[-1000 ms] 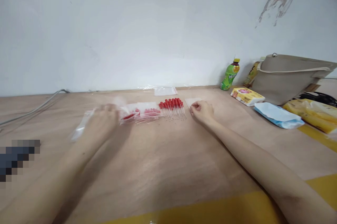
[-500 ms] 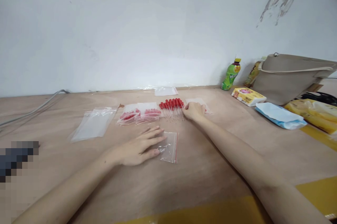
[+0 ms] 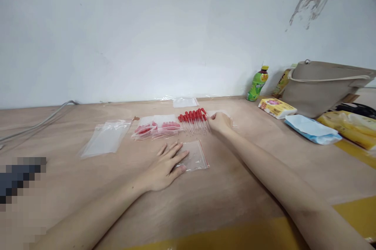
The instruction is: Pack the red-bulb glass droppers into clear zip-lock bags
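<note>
My left hand (image 3: 167, 169) lies flat with fingers spread, its fingertips on the near end of a clear zip bag (image 3: 195, 156) with a red line along its right edge. Farther back, several droppers (image 3: 192, 118) with red bulbs and thin clear stems lie side by side in a row. At the row's right end, my right hand (image 3: 219, 122) is closed in a pinch on the stem of one dropper (image 3: 203, 111), whose bulb leans up to the left. Behind that hand a flat clear bag (image 3: 230, 116) is partly hidden.
Left of the row lie filled zip bags (image 3: 157, 126) with red bulbs inside, then a stack of clear bags (image 3: 105, 138). Another bag (image 3: 185, 102) rests by the wall. Rightward stand a green bottle (image 3: 257, 84), tissue pack (image 3: 277, 108), blue-white packet (image 3: 313, 128) and grey bag (image 3: 320, 87).
The zip bag under my left fingers has turned and shifted right. My right hand has moved slightly right, and the end dropper now tilts toward it.
</note>
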`<state>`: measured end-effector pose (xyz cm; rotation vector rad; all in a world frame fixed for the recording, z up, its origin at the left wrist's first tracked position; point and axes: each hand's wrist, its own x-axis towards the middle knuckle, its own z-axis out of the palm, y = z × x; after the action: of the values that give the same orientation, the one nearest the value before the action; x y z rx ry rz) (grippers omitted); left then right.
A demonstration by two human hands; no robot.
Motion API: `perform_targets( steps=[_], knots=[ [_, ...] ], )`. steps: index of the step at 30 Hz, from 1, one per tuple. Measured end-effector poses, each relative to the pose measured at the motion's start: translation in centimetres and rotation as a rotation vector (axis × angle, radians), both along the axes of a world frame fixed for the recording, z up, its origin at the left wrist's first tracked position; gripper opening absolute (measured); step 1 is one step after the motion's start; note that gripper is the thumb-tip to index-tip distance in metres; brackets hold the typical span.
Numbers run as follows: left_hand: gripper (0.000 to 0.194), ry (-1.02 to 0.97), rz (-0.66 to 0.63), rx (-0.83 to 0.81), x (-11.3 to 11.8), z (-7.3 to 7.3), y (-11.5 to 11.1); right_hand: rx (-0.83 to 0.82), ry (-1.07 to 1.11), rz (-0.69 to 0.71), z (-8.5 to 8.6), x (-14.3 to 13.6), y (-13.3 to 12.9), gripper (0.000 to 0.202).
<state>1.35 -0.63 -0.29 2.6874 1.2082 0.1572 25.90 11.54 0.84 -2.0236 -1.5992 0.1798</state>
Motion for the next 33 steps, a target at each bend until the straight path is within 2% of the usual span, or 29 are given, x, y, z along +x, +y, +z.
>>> perform_targets(
  steps=[4, 7, 8, 10, 13, 16, 20, 26, 33],
  knots=[
    [0.045, -0.014, -0.015, 0.000, -0.3, -0.1, 0.1, 0.084, 0.147, 0.036, -0.1, 1.1, -0.3, 0.026],
    [0.045, -0.001, -0.017, -0.009, -0.6, 0.0, 0.2, 0.186, 0.339, 0.137, -0.5, 1.9, -1.0, 0.022],
    [0.045, 0.001, -0.014, -0.011, -0.6, 0.0, 0.2, 0.221, 0.440, 0.183, -0.6, 2.0, -1.4, 0.026],
    [0.045, -0.004, -0.008, -0.002, -0.6, 0.2, 0.1, 0.251, 0.667, 0.297, -1.0, 2.0, -2.8, 0.049],
    [0.046, -0.013, -0.002, 0.026, -0.5, 0.2, 0.1, 0.135, 0.936, 0.468, -1.4, 1.6, -5.6, 0.087],
    [0.046, -0.013, 0.002, 0.051, -0.4, 0.1, 0.0, 0.031, 1.050, 0.509, -1.5, 1.0, -8.3, 0.101],
    [0.047, -0.021, -0.001, 0.060, -0.4, -0.1, 0.1, 0.048, 1.104, 0.464, -1.8, 0.3, -9.9, 0.094],
    [0.049, -0.062, -0.006, 0.067, -0.6, -0.4, 0.3, 0.104, 1.128, 0.403, -2.8, -0.3, -9.2, 0.070],
    [0.050, -0.045, 0.008, 0.068, -0.5, -0.3, 0.3, 0.120, 1.107, 0.403, -3.1, 0.1, -9.2, 0.063]
  ],
)
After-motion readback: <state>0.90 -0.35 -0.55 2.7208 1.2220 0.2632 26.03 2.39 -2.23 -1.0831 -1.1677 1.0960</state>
